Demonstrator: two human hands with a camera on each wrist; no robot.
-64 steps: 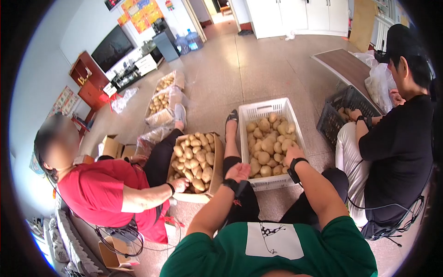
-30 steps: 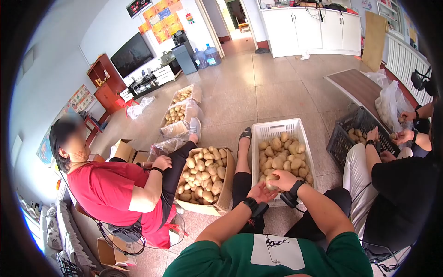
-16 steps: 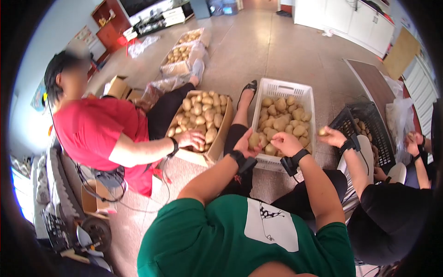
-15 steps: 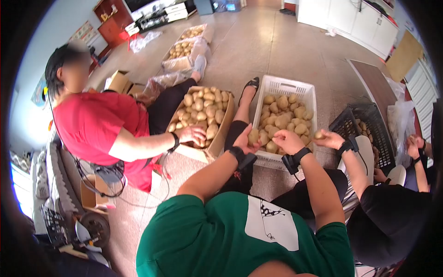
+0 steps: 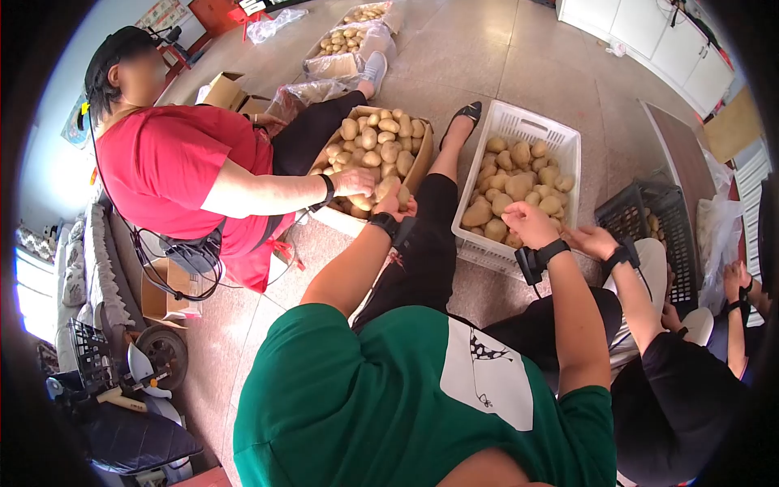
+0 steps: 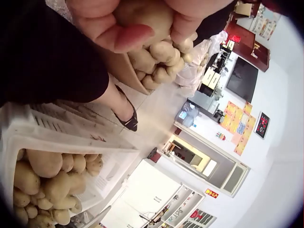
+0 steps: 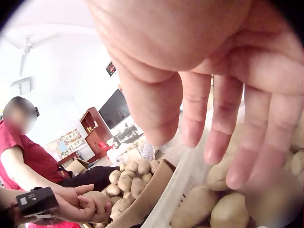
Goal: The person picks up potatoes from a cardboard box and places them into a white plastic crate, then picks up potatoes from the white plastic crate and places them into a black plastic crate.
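Over the near side of the cardboard box (image 5: 421, 166), my left hand (image 5: 393, 203) holds a potato (image 6: 145, 18), thumb and fingers round it in the left wrist view. Potatoes (image 5: 389, 152) fill that box. My right hand (image 5: 531, 225) is above the near end of the white crate (image 5: 527, 119), which holds many potatoes (image 7: 194, 205). Its fingers (image 7: 224, 114) hang down fairly straight with nothing between them, in the right wrist view. Another person's hand (image 5: 355, 182) rests on the potatoes in the cardboard box, close beside my left hand.
A person in red (image 5: 174, 166) sits at the left. At the right, another person's hand (image 5: 594, 241) is just beside my right hand, near a black crate (image 5: 673, 223). More boxed potatoes (image 5: 342, 40) stand farther back. My knees flank the white crate's near end.
My left hand has moved left from the white crate to the cardboard box with a potato. My right hand stays over the white crate. The neighbour's hand at the right has come closer to it.
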